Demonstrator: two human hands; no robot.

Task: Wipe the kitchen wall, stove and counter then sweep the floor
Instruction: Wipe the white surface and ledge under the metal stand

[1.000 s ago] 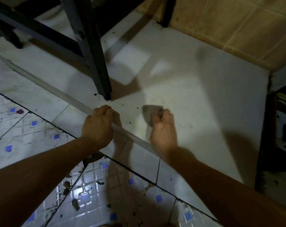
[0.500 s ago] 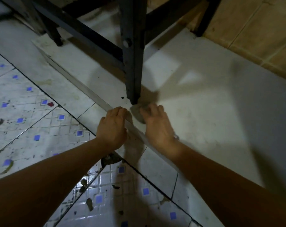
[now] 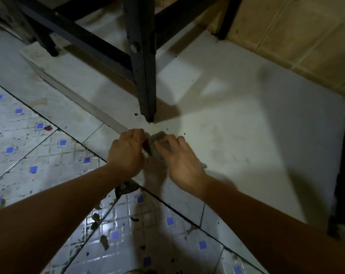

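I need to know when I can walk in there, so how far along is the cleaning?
Done: nothing I can confirm; wall, stove and counter are out of view. In hand: the right hand presses a grey cloth on the white slab beside the left hand. Left: the patterned floor tiles carry scattered debris, so sweeping remains.

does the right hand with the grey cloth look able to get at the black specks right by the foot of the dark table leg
Probably yes. The right hand holds the cloth just short of the specks by the leg; open white surface lies between.
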